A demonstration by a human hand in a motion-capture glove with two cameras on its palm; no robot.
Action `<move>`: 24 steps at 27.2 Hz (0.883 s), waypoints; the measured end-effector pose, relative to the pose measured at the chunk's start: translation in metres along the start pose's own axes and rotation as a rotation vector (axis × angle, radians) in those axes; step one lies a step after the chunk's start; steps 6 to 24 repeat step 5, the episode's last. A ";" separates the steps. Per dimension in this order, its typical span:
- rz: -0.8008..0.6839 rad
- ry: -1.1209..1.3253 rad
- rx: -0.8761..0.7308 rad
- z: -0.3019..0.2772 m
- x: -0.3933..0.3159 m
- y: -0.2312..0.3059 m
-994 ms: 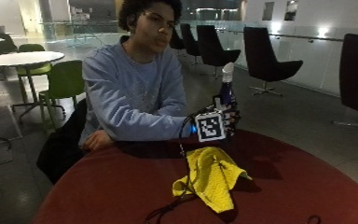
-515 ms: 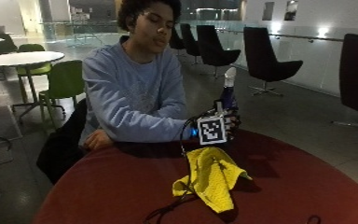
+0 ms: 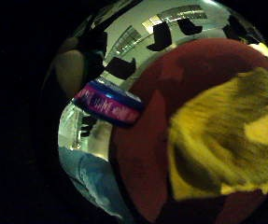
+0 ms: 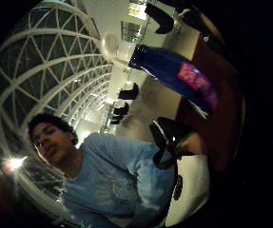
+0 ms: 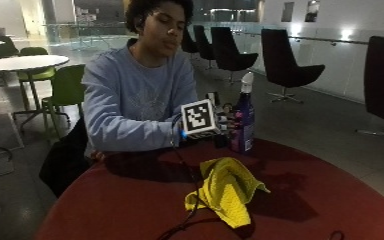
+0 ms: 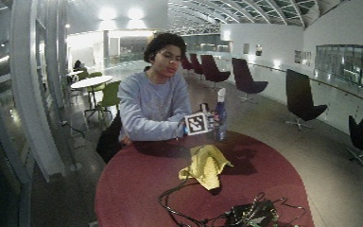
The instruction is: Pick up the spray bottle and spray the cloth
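The bottle stood upright on the red table, at twelve o'clock from the yellow cloth. The gloved right hand was beside it at nine o'clock; I could not tell its grip.

A large public atrium or lounge: a glazed lattice roof, rows of black swivel chairs, café tables with green chairs, glass railing.

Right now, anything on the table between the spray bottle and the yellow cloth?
Nothing: in the outside view only bare red tabletop separates the spray bottle from the yellow cloth, apart from shadow.
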State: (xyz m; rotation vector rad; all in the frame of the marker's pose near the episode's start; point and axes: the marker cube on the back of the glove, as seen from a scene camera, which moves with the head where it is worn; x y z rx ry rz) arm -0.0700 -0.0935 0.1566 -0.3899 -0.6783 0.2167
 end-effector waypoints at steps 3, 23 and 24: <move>0.044 0.150 0.069 -0.054 0.021 0.031; 0.065 0.196 0.099 -0.074 0.030 0.045; 0.065 0.196 0.099 -0.074 0.030 0.045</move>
